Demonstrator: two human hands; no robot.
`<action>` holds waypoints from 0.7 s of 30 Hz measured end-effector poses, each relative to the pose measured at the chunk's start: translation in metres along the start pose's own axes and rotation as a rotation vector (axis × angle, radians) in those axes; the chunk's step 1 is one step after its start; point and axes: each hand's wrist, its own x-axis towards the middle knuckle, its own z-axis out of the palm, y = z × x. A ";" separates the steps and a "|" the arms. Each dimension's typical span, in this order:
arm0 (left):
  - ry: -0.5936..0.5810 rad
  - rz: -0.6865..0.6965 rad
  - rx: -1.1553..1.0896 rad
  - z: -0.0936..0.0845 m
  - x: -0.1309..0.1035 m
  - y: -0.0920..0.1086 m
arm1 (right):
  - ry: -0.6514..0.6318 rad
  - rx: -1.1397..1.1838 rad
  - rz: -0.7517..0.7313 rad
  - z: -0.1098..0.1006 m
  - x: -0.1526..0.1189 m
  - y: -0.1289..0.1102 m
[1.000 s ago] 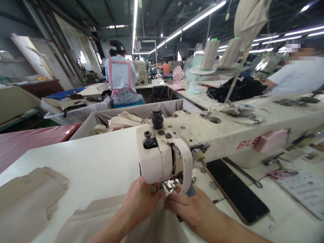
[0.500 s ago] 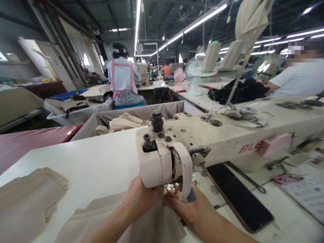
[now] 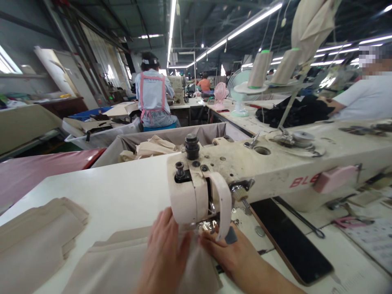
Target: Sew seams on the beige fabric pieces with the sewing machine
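Both hands are lying flat, fingers spread, gripping nothing: left hand (image 3: pixel 165 249) and right hand (image 3: pixel 228 251) pressing the beige fabric piece (image 3: pixel 122 265) under the sewing machine head (image 3: pixel 199 196). Seam looking barely begun; most of the piece is trailing unfed, with more cut pieces (image 3: pixel 33 237) waiting on the tabletop (image 3: pixel 122 188).

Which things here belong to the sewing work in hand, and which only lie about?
In use: left hand, right hand, beige fabric piece, sewing machine.
Lying about: stacked fabric pieces, phone, thread cones.
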 end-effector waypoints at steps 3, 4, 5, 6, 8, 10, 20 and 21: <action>-0.081 -0.045 -0.206 0.006 -0.036 0.010 | -0.037 0.029 0.053 -0.002 0.000 -0.004; -0.105 -0.090 -0.247 0.007 -0.044 0.012 | -0.049 0.044 0.079 -0.004 0.000 -0.007; -0.121 -0.140 -0.275 0.006 -0.047 0.014 | -0.058 0.050 0.109 -0.005 -0.001 -0.010; -0.137 -0.189 -0.301 0.004 -0.048 0.015 | -0.062 0.067 0.159 -0.007 -0.003 -0.014; -0.170 -0.257 -0.360 -0.003 -0.044 0.017 | -0.042 0.227 0.362 -0.010 -0.010 -0.024; -0.212 -0.284 -0.426 -0.010 -0.038 0.018 | -0.026 0.635 0.680 -0.011 -0.020 -0.034; -0.284 -0.221 -0.460 -0.010 -0.041 0.013 | 0.061 1.631 1.183 -0.006 -0.025 -0.069; -0.293 -0.202 -0.445 -0.010 -0.041 0.013 | 0.064 1.617 1.176 -0.006 -0.023 -0.069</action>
